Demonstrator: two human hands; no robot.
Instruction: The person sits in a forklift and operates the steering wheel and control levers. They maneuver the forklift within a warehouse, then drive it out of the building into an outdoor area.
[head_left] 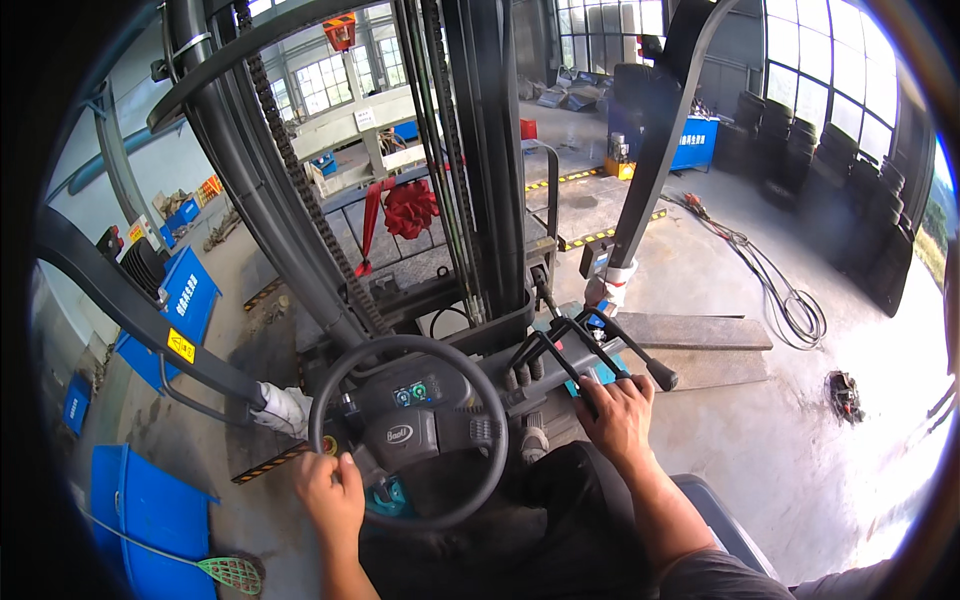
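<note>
I sit at the controls of a forklift, facing its tall mast [492, 160]. My left hand [332, 492] is closed at the lower left rim of the black steering wheel [499, 430], thumb raised; its fingers hide that part of the rim. To the right of the wheel, my right hand [617, 415] has its fingers curled over one of several black control levers [545, 342]. A longer lever with a black knob [662, 376] stands just right of those fingers. Small lit symbols show on the dashboard [415, 392] behind the wheel.
White cloth wraps the left post [284, 410] and right post [612, 288]. A red fabric rosette [410, 210] hangs ahead. Blue bins [185, 310] stand left. Planks [690, 332], coiled cables [790, 310] and stacked tyres [840, 160] are at right. A green mesh scoop [232, 573] is lower left.
</note>
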